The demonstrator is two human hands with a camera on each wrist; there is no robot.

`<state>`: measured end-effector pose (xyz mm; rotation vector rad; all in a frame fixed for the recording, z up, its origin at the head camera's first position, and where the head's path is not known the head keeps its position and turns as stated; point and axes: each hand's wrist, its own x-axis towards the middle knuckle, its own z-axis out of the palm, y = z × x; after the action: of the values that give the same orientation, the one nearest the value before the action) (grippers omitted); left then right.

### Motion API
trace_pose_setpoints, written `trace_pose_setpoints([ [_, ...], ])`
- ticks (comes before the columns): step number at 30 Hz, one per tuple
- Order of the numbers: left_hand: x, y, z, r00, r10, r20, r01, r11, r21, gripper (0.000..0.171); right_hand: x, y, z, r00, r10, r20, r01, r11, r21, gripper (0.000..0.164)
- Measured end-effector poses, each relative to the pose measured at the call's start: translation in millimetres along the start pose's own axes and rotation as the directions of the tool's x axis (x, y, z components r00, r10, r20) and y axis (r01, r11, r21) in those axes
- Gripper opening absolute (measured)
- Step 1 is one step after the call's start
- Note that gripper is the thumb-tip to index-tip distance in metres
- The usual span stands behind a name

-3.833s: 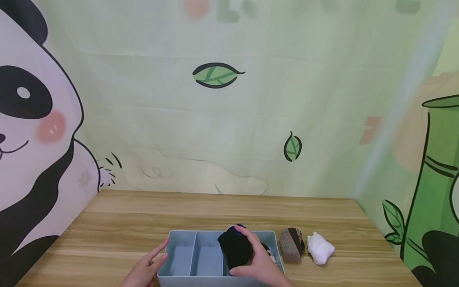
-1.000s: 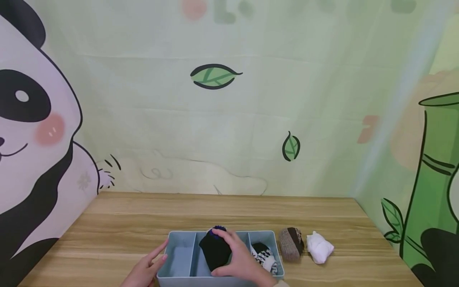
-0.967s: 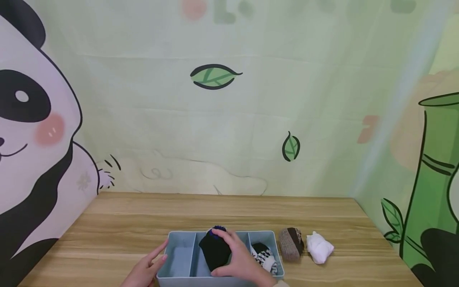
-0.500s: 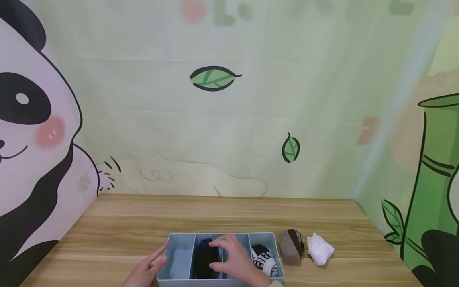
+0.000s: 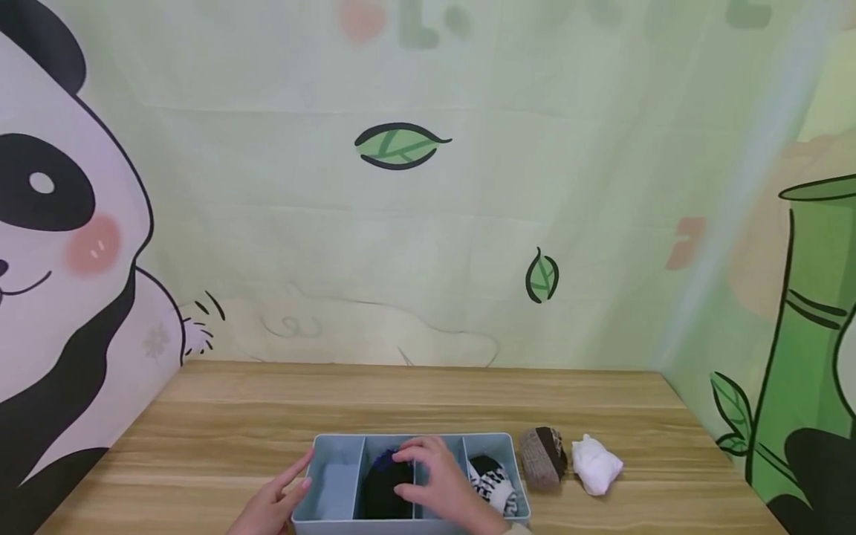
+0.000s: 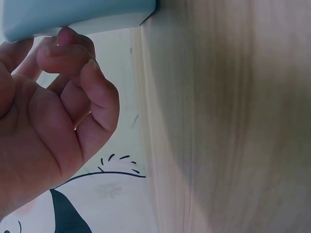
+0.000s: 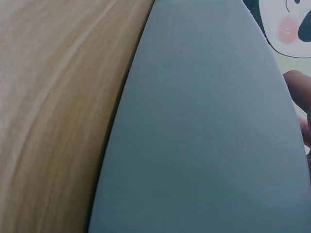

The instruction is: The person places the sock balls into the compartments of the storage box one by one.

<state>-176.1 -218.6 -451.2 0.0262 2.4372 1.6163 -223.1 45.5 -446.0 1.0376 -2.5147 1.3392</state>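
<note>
A light blue divided box [image 5: 414, 526] stands on the table at the near edge of the head view. A balled black sock [image 5: 386, 487] with a dark blue end sits in its second compartment from the left. Over the divider just right of that sock is my right hand [image 5: 438, 479], thumb and fingers bent and spread apart, holding nothing, fingertips at the sock's right side. My left hand [image 5: 267, 501] touches the box's left wall with its fingertips; the left wrist view shows its fingers [image 6: 99, 94] loosely bent below the box.
A black-and-white balled sock [image 5: 493, 483] lies in the rightmost compartment. On the table, right of the box, are a grey-brown balled sock [image 5: 543, 459] and a white balled cloth [image 5: 597, 465]. A printed backdrop [image 5: 281, 238] hangs behind the table.
My right hand has carried the black sock left, lowered it into the second compartment and let go; its fingers have drawn slightly right. The left hand has stayed at the box's left wall.
</note>
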Motion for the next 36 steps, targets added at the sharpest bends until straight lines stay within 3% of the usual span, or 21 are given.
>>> trace_pose_setpoints([
  [17, 1.5, 1.9, 1.4, 0.999, -0.035, -0.031, 0.035, 0.999, 0.014, 0.065, -9, 3, -18, 0.989, -0.103, -0.107, 0.101, 0.995, -0.025, 0.027],
  [23, 1.2, 1.6, 1.3, 0.999, -0.025, -0.035, 0.026, 1.0, 0.017, 0.064, -14, 7, -24, 0.985, -0.092, -0.146, 0.09, 0.996, -0.025, 0.026],
  [30, 0.9, 0.9, 1.3, 0.999, 0.007, -0.04, -0.006, 1.0, 0.029, 0.07, -19, 12, -28, 0.954, -0.174, -0.245, 0.154, 0.983, -0.097, 0.027],
  [36, 0.7, 0.5, 2.0, 0.999, 0.008, -0.049, -0.006, 0.999, 0.032, 0.07, -24, 15, -34, 0.95, -0.121, -0.289, 0.103, 0.992, -0.075, 0.026],
])
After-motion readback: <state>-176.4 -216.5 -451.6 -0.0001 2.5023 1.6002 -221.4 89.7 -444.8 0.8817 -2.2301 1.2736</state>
